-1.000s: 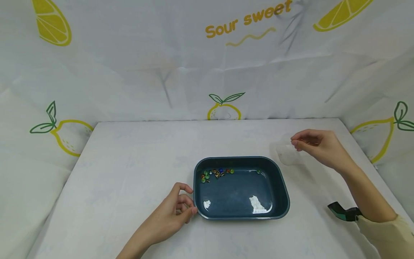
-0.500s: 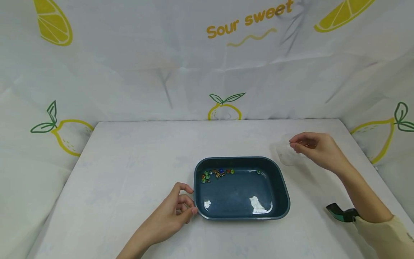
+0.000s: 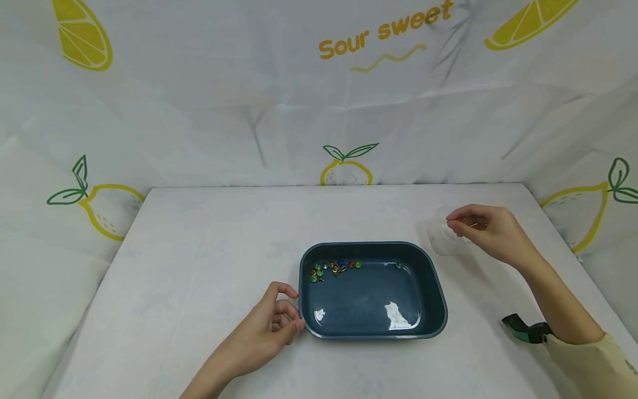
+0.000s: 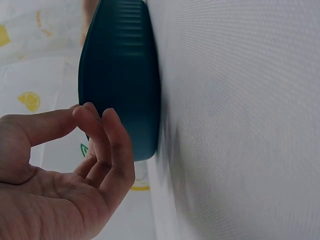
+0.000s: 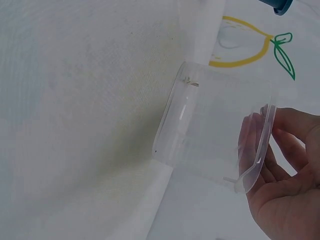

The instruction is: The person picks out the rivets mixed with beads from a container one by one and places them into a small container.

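A dark blue-green tray (image 3: 371,332) stands on the white table. Glass marbles (image 3: 319,271) and small gold metal pieces (image 3: 336,270) gather in its far left corner, and one green marble (image 3: 399,265) lies apart at the far right. My left hand (image 3: 264,327) holds the tray's left edge, thumb at the rim, other fingers curled by the outer wall. Fingertips together, my right hand (image 3: 488,230) is at the rim of a clear plastic box (image 5: 215,130). Through the plastic some fingers show; anything pinched between them is hidden. Small specks (image 5: 190,81) show near the box's base.
The white tabletop (image 3: 199,277) ends at a lemon-printed cloth backdrop (image 3: 279,111), with cloth at both sides as well. A black and green strap piece (image 3: 528,331) juts from the right sleeve (image 3: 588,360).
My right hand has come down slightly toward the clear box, mostly in the first half second. The box, the tray and my left hand look the same.
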Demonstrator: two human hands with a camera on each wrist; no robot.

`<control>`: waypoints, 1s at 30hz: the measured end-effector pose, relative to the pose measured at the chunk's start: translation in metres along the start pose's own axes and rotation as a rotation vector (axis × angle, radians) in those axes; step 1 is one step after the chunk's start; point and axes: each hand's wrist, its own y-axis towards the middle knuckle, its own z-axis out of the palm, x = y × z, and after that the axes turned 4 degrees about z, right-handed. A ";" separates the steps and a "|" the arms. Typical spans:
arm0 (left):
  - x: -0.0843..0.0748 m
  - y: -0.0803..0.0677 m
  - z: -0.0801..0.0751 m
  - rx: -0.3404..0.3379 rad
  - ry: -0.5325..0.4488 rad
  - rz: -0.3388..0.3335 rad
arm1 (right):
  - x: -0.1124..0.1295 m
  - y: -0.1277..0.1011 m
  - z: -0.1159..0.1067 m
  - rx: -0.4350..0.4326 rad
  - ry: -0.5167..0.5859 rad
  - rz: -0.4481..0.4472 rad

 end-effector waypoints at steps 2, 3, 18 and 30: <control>0.000 0.000 0.000 0.000 -0.002 0.002 | 0.000 0.000 0.000 -0.002 -0.003 0.002; 0.000 0.000 0.000 0.000 -0.002 0.002 | 0.000 -0.001 0.000 -0.002 -0.002 0.001; -0.001 0.000 0.001 -0.005 0.008 0.006 | 0.001 -0.002 -0.001 0.000 0.005 0.016; -0.002 0.000 0.000 -0.001 0.010 0.014 | 0.001 -0.002 -0.001 -0.008 -0.001 0.011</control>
